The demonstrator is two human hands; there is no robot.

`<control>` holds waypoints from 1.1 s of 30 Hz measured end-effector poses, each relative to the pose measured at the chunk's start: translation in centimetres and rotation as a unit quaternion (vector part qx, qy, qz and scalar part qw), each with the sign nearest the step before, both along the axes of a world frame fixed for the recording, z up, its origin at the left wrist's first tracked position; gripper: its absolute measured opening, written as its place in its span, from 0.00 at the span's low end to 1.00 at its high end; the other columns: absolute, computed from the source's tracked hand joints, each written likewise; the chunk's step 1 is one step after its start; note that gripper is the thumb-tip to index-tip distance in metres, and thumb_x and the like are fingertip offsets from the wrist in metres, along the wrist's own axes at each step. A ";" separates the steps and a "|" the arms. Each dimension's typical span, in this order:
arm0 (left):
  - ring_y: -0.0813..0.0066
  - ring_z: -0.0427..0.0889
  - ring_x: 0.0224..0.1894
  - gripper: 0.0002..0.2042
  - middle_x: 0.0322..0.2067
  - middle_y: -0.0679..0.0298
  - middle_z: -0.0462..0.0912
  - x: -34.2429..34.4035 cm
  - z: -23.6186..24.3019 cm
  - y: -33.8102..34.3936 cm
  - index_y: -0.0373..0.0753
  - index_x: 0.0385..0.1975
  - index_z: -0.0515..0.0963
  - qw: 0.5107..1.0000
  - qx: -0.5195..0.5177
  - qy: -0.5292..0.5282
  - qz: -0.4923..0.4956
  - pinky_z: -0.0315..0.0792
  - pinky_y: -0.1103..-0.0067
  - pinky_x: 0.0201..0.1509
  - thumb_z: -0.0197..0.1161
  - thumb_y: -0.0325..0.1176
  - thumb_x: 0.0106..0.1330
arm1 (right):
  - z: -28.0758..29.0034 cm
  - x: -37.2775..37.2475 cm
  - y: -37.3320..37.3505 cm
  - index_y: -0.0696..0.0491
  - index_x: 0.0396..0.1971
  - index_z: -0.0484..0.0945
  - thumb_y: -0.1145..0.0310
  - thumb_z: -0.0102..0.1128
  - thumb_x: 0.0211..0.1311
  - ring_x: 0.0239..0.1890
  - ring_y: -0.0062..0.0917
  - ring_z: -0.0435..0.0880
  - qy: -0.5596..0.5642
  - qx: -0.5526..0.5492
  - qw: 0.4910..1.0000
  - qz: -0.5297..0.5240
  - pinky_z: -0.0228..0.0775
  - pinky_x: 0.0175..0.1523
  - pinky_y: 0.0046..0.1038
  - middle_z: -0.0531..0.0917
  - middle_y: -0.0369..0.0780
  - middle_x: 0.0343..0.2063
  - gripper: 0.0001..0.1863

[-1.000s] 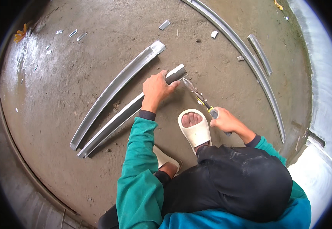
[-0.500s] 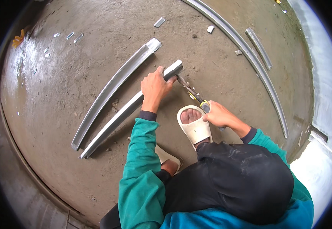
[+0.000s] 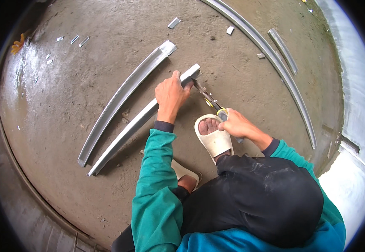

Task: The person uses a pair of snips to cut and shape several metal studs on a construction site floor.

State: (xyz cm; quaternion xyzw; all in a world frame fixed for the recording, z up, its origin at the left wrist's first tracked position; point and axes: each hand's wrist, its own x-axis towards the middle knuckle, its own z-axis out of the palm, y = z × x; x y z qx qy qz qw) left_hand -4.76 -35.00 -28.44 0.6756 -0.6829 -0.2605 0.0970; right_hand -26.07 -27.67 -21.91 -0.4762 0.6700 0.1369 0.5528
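The left hand (image 3: 172, 93) is pressing down, fingers curled, on the near metal channel (image 3: 136, 124) — its end pointing toward one o'clock — while the right hand (image 3: 234, 124) is gripping tin snips (image 3: 207, 97) biting that end

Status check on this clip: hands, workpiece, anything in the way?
Left hand pressing down near metal channel's end. Right hand gripping snips, blades at that end. Second channel alongside, apart; sandalled foot near the snips.

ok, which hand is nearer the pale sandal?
Right. The right hand grips the snips just beside the sandal's toe end, nearly touching it. The left hand presses on the metal channel, farther up and left of the sandal.
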 end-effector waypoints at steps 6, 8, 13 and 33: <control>0.49 0.82 0.27 0.22 0.22 0.51 0.82 -0.6 -0.2 -0.1 0.37 0.31 0.72 0.999 -0.032 -0.020 -0.024 0.73 0.61 0.32 0.70 0.51 0.55 | 0.5 1.0 0.3 0.68 0.36 0.78 0.65 0.63 0.48 0.47 0.49 0.82 0.026 -0.049 0.998 -0.016 0.73 0.49 0.42 0.81 0.60 0.39 0.20; 0.49 0.82 0.27 0.22 0.21 0.51 0.82 -0.5 -0.2 -0.2 0.37 0.31 0.72 0.999 -0.036 -0.016 -0.033 0.73 0.62 0.32 0.70 0.50 0.55 | 0.4 0.9 0.3 0.68 0.36 0.78 0.65 0.63 0.48 0.47 0.49 0.82 0.026 -0.049 0.998 -0.015 0.73 0.49 0.42 0.81 0.60 0.39 0.20; 0.50 0.82 0.26 0.21 0.20 0.51 0.81 -0.3 -0.3 -0.5 0.37 0.31 0.73 0.997 -0.047 -0.004 -0.065 0.73 0.62 0.32 0.69 0.49 0.56 | -0.1 0.4 0.1 0.67 0.43 0.73 0.64 0.66 0.43 0.47 0.47 0.81 0.009 -0.013 1.000 -0.025 0.71 0.51 0.39 0.81 0.57 0.40 0.28; 0.47 0.83 0.35 0.21 0.30 0.47 0.83 0.1 -1.9 -1.7 0.37 0.34 0.76 0.997 0.010 0.007 -0.079 0.76 0.59 0.39 0.70 0.49 0.54 | 1.1 1.0 -2.9 0.59 0.33 0.84 0.64 0.54 0.53 0.33 0.33 0.83 -0.062 0.092 0.993 -0.049 0.75 0.35 0.38 0.84 0.46 0.33 0.15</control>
